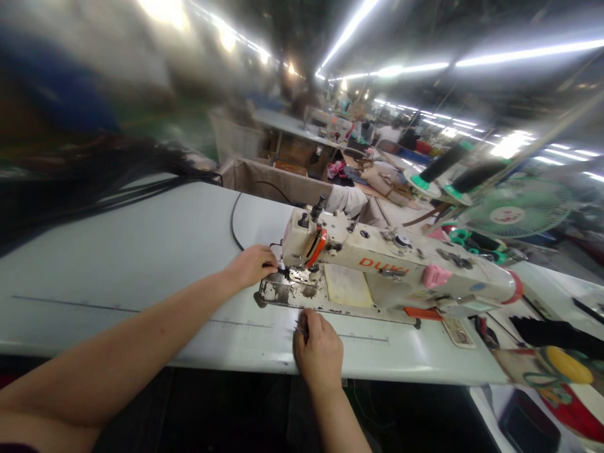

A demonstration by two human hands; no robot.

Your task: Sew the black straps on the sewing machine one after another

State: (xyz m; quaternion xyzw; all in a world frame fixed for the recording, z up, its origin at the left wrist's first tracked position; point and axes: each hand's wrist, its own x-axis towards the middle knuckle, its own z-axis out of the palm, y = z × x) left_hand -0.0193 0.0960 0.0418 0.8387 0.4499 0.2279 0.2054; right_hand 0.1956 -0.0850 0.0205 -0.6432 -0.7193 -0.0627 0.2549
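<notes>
A white sewing machine (377,258) with orange lettering stands on a pale table (179,233). Beside its needle area, my left hand (252,265) pinches a thin black strip (234,220), which curves away behind the hand over the table's back edge. My right hand (319,349) rests near the table's front edge, below the stained metal plate (309,291). Its fingers are curled around a small dark object, too unclear to name.
Many black strips (165,184) lie at the table's left. Behind the machine are a cloth-lined bin (274,179), black thread cones (443,165) and a green fan (514,214). A yellow round item (566,365) sits at the right.
</notes>
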